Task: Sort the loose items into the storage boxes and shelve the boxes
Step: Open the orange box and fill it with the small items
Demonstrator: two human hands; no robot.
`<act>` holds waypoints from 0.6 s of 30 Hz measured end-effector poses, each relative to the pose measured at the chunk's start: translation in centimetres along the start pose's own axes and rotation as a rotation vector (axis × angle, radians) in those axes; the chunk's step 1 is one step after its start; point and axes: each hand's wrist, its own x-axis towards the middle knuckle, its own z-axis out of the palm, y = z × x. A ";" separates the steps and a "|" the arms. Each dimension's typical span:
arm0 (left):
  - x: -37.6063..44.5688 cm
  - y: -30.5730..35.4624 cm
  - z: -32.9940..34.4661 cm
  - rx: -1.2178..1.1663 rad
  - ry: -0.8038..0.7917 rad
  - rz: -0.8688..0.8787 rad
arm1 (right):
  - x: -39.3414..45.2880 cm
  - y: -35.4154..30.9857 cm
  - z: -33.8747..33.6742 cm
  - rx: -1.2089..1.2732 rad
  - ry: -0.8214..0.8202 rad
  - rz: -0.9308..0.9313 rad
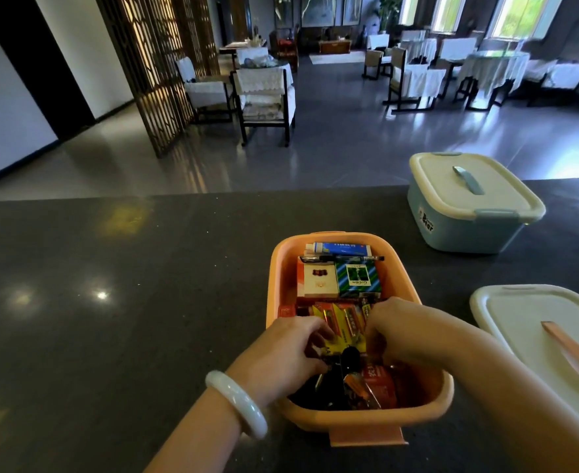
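Observation:
An open orange storage box [281, 264] sits on the dark counter in front of me, filled with small items: a blue tube box [344, 249], a pen [342, 258], a red-and-white pack [318, 279], a green striped pack [358, 278] and yellow battery packs [341, 324]. Both hands reach inside it. My left hand [288, 353], with a pale bangle on the wrist, curls its fingers among black items near the front. My right hand [404, 331] curls down beside the battery packs. What each hand holds is hidden.
A blue storage box [465, 230] with a cream lid clipped on stands at the back right. A loose cream lid [527, 322] with an orange handle lies to the right. The dark counter [110, 302] stretches left. Chairs and tables stand beyond it.

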 end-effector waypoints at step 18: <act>-7.5 -9.8 -10.5 0.709 0.309 -0.292 | 9.3 -17.0 -7.3 -0.282 0.135 -0.374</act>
